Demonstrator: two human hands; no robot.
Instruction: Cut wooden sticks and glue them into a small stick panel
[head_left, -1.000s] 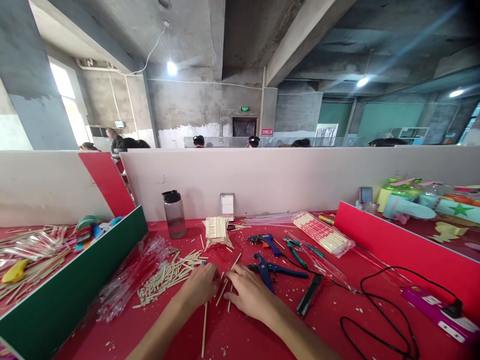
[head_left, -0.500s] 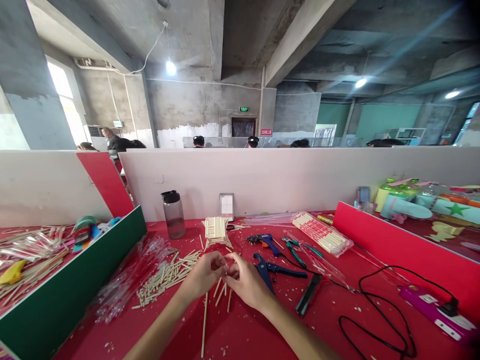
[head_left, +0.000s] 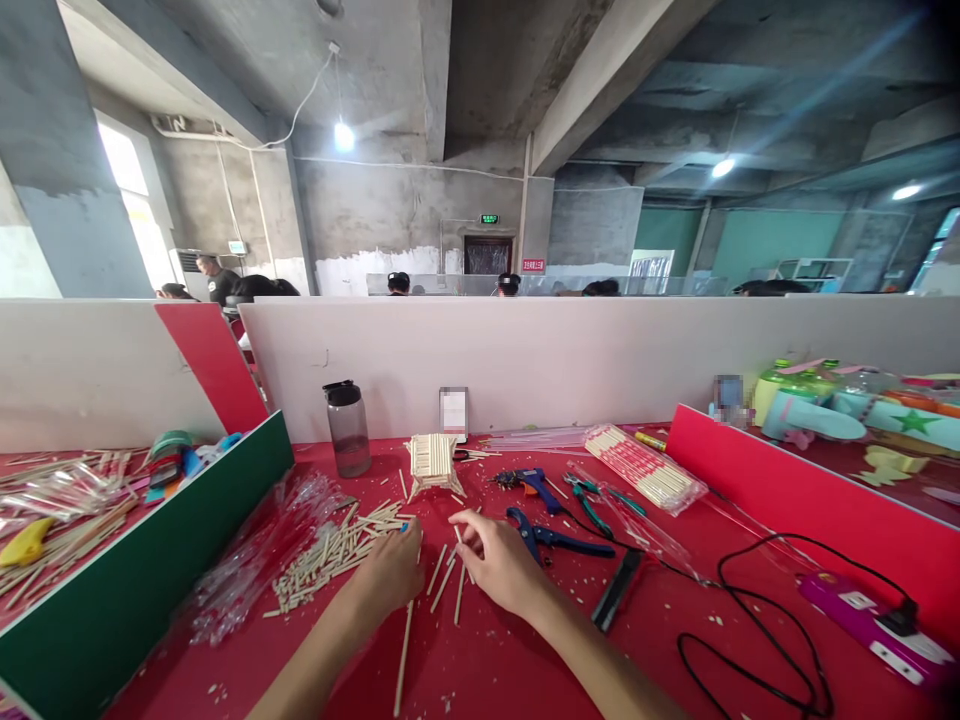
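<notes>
My left hand (head_left: 391, 568) is closed, back upward, around the upper part of a long wooden stick (head_left: 403, 665); its fingertips are mostly hidden. A small blue spot shows at its fingers. My right hand (head_left: 496, 560) is curled, with what looks like a short wooden stick between thumb and fingers. Several loose short sticks (head_left: 444, 583) lie between the hands. Just beyond them stands a small structure (head_left: 433, 462) built of sticks, with a slatted top. A heap of cut sticks (head_left: 326, 560) lies left of my left hand.
Right of my hands lie a glue gun (head_left: 525, 480), a blue cutter (head_left: 559, 540), green-handled pliers (head_left: 589, 503), a black tool (head_left: 616, 590) and packaged sticks (head_left: 645, 465). A bottle (head_left: 348, 430) and phone (head_left: 454, 414) stand behind. A cable runs to a purple power strip (head_left: 874, 620).
My hands have moved apart. The left went down and left onto the long stick, whose near end has shifted slightly left; the right moved slightly right.
</notes>
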